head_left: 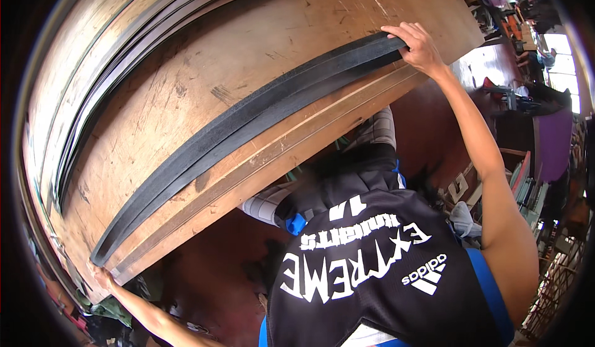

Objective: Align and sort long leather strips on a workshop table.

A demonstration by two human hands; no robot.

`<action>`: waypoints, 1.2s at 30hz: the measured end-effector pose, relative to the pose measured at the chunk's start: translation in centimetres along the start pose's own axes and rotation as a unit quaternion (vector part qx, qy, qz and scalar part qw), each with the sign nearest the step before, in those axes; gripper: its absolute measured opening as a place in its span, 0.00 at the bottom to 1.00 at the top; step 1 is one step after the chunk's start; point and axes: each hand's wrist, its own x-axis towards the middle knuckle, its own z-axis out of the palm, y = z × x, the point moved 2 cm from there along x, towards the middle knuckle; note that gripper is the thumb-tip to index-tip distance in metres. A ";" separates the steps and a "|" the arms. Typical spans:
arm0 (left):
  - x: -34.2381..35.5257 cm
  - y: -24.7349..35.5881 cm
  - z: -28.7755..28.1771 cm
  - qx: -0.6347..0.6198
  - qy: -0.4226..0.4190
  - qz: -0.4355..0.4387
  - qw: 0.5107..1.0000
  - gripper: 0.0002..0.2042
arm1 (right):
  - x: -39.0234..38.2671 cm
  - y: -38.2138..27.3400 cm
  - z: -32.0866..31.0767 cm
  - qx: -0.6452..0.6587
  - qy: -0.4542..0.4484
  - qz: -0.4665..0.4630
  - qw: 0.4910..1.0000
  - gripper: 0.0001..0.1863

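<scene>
A long black leather-like strap (pixel 204 137) stretches across the wooden table (pixel 204 77). Along its length it shows as two bands, one beside the other; whether these are two straps or one doubled over I cannot tell. At its far right end my right hand (pixel 421 48) is closed, thumb and fingers pinching the strap near the table's edge. My left hand (pixel 101 277) is at the opposite end, at the table's left corner, its small visible fingers closed on the strap's tip. Between the hands the strap lies on or just above the wood, roughly parallel to the near edge.
More long dark strips (pixel 102 83) lie along the table's far side. A raised wooden ledge (pixel 273 151) runs along the near edge, close to my body. On the right are a purple cloth (pixel 553 145), stacked boards (pixel 524 182) and cluttered shelves. Green cloth (pixel 111 308) sits below the left corner.
</scene>
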 end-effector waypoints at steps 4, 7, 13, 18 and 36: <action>0.6 3.8 -0.7 -0.020 -0.025 -0.042 0.999 0.25 | -1.3 1.3 0.1 -0.090 0.019 -0.036 0.995 0.37; 0.5 2.8 0.5 -0.018 -0.010 -0.060 0.998 0.23 | -1.3 1.5 -0.1 -0.133 0.026 -0.010 0.991 0.33; -0.2 -4.9 -0.8 0.067 0.065 0.024 0.995 0.39 | 0.0 1.2 2.7 -0.028 0.062 0.044 0.997 0.30; -1.2 14.1 -4.3 -0.060 0.185 0.341 0.920 0.24 | -0.4 -0.1 0.6 0.003 0.053 0.081 0.995 0.27; -11.0 49.8 -14.5 -0.184 -0.005 0.193 0.964 0.29 | -0.8 7.1 -3.7 0.224 0.006 0.257 0.940 0.16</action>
